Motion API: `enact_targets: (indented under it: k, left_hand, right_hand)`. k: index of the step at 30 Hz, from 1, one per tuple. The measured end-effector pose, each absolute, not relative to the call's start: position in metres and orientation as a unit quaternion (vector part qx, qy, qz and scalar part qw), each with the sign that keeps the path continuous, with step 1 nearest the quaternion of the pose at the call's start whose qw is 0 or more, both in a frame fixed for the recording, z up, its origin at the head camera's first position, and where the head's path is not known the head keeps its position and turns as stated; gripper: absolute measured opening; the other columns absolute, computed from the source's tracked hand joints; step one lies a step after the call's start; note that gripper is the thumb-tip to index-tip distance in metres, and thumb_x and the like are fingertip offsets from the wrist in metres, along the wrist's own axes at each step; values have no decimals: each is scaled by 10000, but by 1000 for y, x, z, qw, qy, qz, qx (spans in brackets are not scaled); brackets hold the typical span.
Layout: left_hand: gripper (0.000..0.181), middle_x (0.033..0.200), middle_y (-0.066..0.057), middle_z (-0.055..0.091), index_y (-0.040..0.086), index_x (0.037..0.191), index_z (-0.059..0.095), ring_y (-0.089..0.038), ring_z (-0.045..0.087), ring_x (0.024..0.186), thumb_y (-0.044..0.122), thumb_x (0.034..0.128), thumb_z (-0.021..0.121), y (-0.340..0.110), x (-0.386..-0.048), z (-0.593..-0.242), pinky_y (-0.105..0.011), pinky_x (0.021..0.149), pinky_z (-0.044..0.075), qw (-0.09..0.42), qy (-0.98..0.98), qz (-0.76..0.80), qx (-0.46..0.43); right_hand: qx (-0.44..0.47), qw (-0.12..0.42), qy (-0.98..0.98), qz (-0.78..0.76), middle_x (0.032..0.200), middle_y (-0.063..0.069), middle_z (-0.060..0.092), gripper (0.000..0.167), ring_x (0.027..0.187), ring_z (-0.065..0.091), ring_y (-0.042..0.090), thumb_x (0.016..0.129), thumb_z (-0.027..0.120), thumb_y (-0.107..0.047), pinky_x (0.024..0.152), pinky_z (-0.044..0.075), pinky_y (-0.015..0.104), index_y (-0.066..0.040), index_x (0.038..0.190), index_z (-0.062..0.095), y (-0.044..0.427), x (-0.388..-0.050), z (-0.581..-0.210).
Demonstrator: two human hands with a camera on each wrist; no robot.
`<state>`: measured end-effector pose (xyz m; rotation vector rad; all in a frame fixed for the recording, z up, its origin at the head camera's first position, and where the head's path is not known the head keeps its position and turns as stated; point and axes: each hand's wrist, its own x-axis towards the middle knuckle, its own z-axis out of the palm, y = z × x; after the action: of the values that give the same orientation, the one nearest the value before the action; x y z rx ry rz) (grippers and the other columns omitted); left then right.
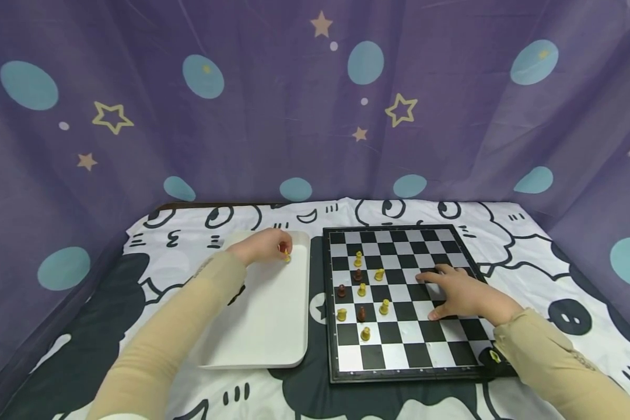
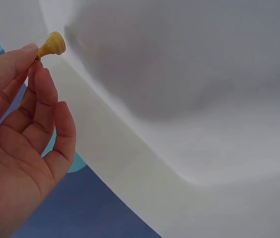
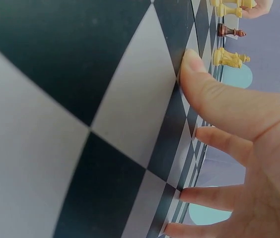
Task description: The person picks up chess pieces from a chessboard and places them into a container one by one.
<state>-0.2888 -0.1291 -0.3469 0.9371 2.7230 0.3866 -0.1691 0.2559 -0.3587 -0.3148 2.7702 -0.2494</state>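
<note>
My left hand (image 1: 265,246) is over the far part of the white tray (image 1: 303,303). Between thumb and forefinger it pinches a small yellow chess piece (image 2: 53,44), tilted, base outward; its top is hidden by the fingertips. The other fingers are loosely bent. On the right side of the chessboard (image 1: 409,373), my right hand (image 1: 459,294) spreads its fingers, fingertips at the squares, holding nothing. Several yellow chess pieces (image 1: 385,307) and three dark brown ones (image 1: 361,315) stand on the board's left columns. In the right wrist view, a yellow piece (image 3: 231,58) stands beyond the thumb.
The tray lies left of the board, a narrow strip of cloth between them. Beneath both is a black-and-white patterned cloth (image 1: 535,350). A purple curtain (image 1: 273,116) with stars and blue ovals hangs behind. By the right sleeve is a dark round patch with a yellow mark (image 1: 495,356), unclear.
</note>
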Motion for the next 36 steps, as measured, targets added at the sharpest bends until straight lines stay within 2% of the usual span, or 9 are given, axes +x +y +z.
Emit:
enact_targets:
  k: [9, 23, 36]
  left_hand:
    - [89, 745, -13, 539, 63, 775, 611, -159, 472, 739, 29, 833, 669, -129, -292, -352, -285, 700, 380, 140, 938, 136, 286]
    - [99, 767, -16, 559, 91, 778, 609, -163, 483, 760, 45, 842, 669, -127, -296, -355, -302, 725, 391, 138, 941, 136, 277]
    - [71, 827, -40, 613, 81, 879, 642, -174, 520, 777, 94, 839, 698, -132, -298, -354, -321, 755, 425, 138, 940, 134, 280]
  right_hand:
    - [-112, 169, 975, -88, 1402, 368, 305, 837, 1212, 309, 637, 621, 810, -471, 872, 351, 723, -161, 1341, 517, 255, -168, -358]
    - [-106, 170, 976, -86, 1408, 363, 302, 838, 1219, 310, 625, 617, 813, -469, 875, 352, 722, -169, 1341, 518, 255, -169, -359]
    - [-104, 172, 976, -88, 1412, 365, 295, 845, 1223, 305, 624, 616, 814, -473, 867, 355, 725, -169, 1345, 515, 256, -169, -359]
